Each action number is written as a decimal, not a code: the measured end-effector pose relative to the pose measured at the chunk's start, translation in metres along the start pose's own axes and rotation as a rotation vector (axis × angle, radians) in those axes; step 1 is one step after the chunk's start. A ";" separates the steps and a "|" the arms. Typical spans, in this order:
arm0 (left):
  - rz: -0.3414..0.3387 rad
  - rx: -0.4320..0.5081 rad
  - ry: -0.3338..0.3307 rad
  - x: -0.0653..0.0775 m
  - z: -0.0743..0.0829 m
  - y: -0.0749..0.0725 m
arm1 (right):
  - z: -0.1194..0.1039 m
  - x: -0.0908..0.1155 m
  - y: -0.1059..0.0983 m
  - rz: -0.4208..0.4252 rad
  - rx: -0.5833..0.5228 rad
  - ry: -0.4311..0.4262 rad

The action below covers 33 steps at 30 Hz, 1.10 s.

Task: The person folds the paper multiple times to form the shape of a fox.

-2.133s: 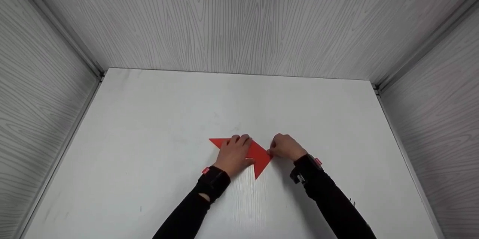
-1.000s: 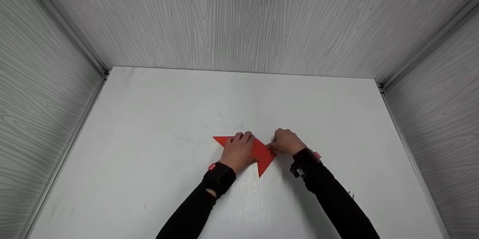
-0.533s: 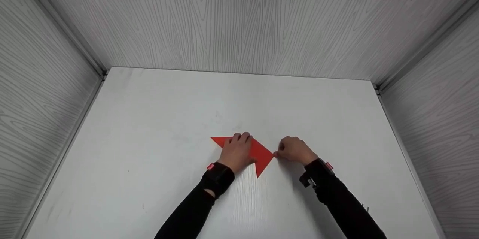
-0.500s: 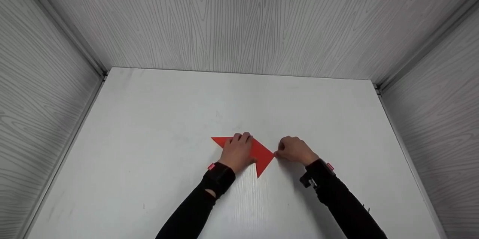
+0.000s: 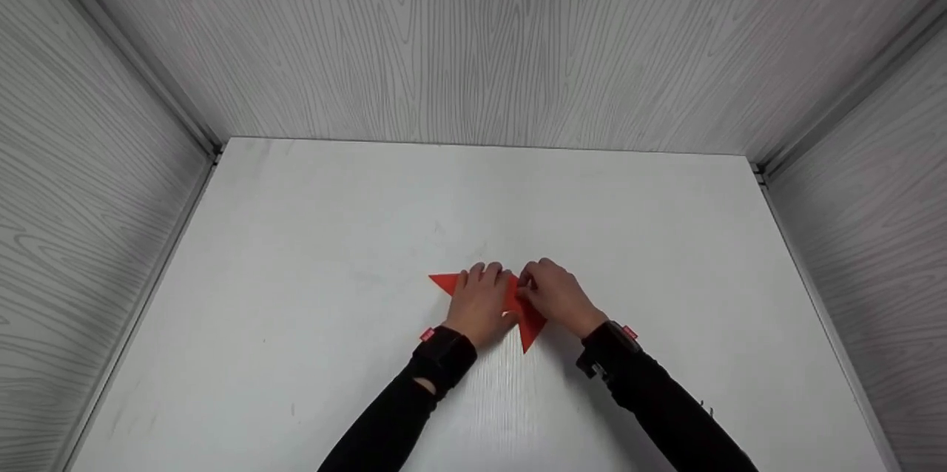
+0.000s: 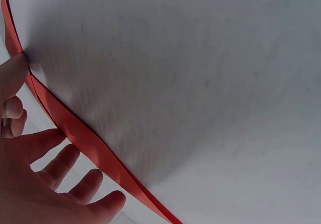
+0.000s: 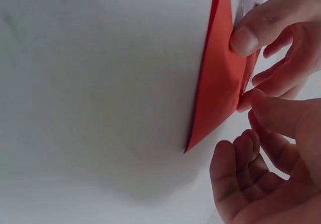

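A red sheet of folded paper [image 5: 531,320] lies on the white table, with pointed corners at its left and near ends. My left hand [image 5: 481,303] rests over its middle, fingers spread and pressing it, with the thumb near the inner edge. In the left wrist view, those fingertips meet the edge of the red paper [image 6: 95,148]. My right hand [image 5: 558,294] is at the paper's upper right edge, close beside the left fingers. Thumb and forefinger of the right hand [image 7: 281,143] come together at the paper's edge; the other fingers curl loosely. Part of the paper is hidden under both hands.
The white tabletop [image 5: 333,220] is bounded by grey wood-grained panels: a back wall [image 5: 473,43], a left wall [image 5: 74,161] and a right wall [image 5: 865,183]. Black bands with cameras sit on both wrists.
My right hand pinched along the upper right edge out to the right corner, then came back leftward to beside the left fingers. The left hand stays on the paper.
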<state>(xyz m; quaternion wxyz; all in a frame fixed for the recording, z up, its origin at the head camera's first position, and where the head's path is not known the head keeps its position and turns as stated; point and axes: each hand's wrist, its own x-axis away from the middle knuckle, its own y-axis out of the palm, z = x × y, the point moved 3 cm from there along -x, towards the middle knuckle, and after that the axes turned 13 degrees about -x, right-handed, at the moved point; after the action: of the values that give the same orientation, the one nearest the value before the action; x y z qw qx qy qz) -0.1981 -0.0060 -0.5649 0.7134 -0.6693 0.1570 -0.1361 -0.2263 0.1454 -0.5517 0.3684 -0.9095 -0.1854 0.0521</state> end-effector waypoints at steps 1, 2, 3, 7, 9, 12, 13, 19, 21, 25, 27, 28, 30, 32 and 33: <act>-0.005 -0.003 -0.006 0.000 0.001 0.001 | -0.001 -0.001 0.001 -0.010 0.008 -0.003; -0.006 -0.008 -0.011 0.000 0.001 0.002 | 0.000 -0.001 0.001 -0.016 0.011 -0.002; -0.006 -0.013 -0.015 0.000 0.002 0.003 | 0.000 -0.001 0.001 -0.026 0.013 0.009; -0.023 -0.008 -0.031 0.001 0.001 0.005 | 0.003 -0.002 0.002 -0.064 -0.006 0.067; -0.030 -0.003 -0.042 0.002 -0.002 0.006 | 0.005 -0.003 0.001 -0.081 -0.020 0.091; -0.034 -0.004 -0.070 0.005 -0.011 0.006 | 0.006 -0.004 -0.002 -0.098 -0.033 0.104; -0.032 -0.003 -0.083 0.006 -0.015 0.005 | 0.006 -0.004 -0.003 -0.104 -0.039 0.112; -0.024 -0.030 -0.170 0.017 -0.042 0.004 | 0.008 -0.005 -0.008 -0.135 -0.061 0.163; -0.014 -0.043 -0.188 0.020 -0.050 0.003 | 0.009 -0.005 -0.009 -0.134 -0.064 0.177; 0.006 -0.065 -0.211 0.024 -0.061 0.001 | 0.011 -0.003 -0.013 -0.133 -0.064 0.191; 0.011 -0.072 -0.219 0.025 -0.065 -0.001 | 0.013 -0.002 -0.014 -0.136 -0.059 0.195; 0.012 -0.072 -0.221 0.026 -0.066 -0.001 | 0.013 -0.002 -0.015 -0.138 -0.056 0.198; 0.004 -0.068 -0.221 0.026 -0.067 -0.003 | 0.013 -0.002 -0.015 -0.139 -0.045 0.202; -0.002 -0.065 -0.218 0.026 -0.068 -0.004 | 0.014 -0.001 -0.016 -0.143 -0.034 0.204; -0.005 -0.064 -0.216 0.026 -0.068 -0.005 | 0.014 -0.001 -0.016 -0.146 -0.030 0.204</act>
<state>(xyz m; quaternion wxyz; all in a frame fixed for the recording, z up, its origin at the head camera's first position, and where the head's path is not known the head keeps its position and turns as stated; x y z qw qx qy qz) -0.2017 -0.0786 -0.5649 0.7042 -0.7028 0.0817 -0.0598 -0.2355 0.1645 -0.5503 0.3748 -0.8995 -0.2132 -0.0705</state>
